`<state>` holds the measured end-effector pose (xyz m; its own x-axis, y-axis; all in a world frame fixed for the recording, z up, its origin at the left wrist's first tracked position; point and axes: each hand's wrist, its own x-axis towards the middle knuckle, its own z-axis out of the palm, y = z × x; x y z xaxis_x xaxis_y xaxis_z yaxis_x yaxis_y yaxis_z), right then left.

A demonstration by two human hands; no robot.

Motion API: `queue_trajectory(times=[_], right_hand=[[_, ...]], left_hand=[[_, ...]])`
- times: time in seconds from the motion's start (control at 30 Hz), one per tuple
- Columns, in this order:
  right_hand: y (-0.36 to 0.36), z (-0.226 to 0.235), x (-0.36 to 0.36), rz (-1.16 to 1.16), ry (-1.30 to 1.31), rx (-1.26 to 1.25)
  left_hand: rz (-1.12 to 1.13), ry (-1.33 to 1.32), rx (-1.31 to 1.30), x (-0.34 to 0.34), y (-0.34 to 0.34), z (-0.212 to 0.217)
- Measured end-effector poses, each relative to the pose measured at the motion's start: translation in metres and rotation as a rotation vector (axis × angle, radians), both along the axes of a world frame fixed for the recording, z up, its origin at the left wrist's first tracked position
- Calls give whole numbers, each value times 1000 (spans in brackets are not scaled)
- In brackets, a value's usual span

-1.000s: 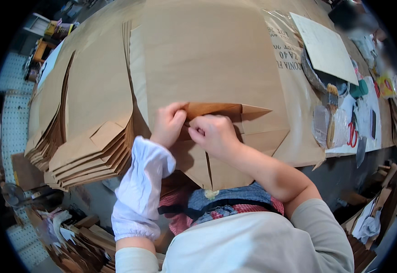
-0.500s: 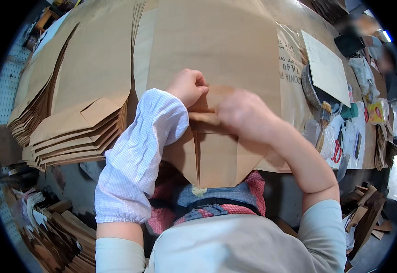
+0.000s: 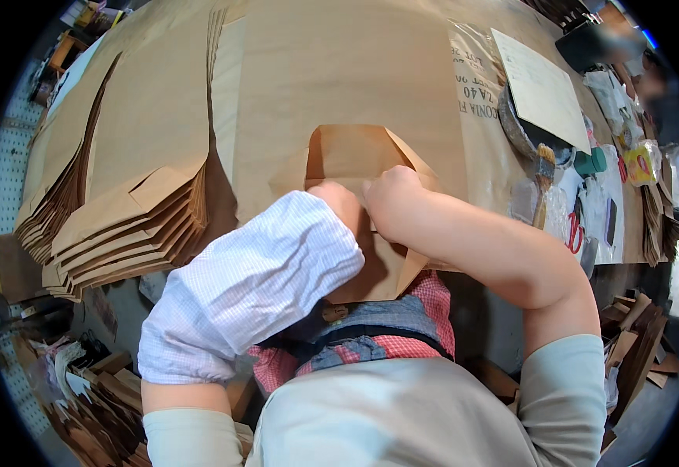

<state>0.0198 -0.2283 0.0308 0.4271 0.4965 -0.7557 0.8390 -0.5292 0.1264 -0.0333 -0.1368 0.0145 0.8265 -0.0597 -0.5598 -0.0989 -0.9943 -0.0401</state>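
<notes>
A large brown paper bag (image 3: 347,70) lies flat on the table in front of me, its near end at the table's front edge. That end is spread open into a box-like shape with upright folded flaps. My left hand (image 3: 339,204), below a checked white oversleeve (image 3: 277,261), reaches into the spread end; its fingers are mostly hidden. Close beside it, my right hand (image 3: 394,198) is closed with curled fingers at the inner fold of the bag. What its fingertips pinch is hidden.
Stacks of folded brown paper bags (image 3: 133,202) lie to the left. On the right are a white board (image 3: 542,89) over a bowl, a brush (image 3: 544,175), red-handled scissors (image 3: 575,229) and a green lid-like object (image 3: 591,162). Paper scraps (image 3: 631,350) fill the space below the table.
The bag's near end has gone from folded flat to spread open, with a far flap standing up. Both hands have moved closer together and down into the fold.
</notes>
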Motion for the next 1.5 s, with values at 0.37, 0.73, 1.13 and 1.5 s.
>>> queue_trajectory(times=[0.37, 0.73, 1.13, 1.5], right_hand=[[-95, -21, 18, -201, -148, 345], [-97, -28, 17, -316, 17, 761], [-219, 14, -9, -354, -653, 858], [-299, 21, 76, -1118, -544, 1447]], left_hand=[[188, -201, -311, -23, 84, -12], [174, 64, -713, -4, 102, 6], [222, -220, -706, -12, 89, -20], [3, -198, -375, -25, 70, 5]])
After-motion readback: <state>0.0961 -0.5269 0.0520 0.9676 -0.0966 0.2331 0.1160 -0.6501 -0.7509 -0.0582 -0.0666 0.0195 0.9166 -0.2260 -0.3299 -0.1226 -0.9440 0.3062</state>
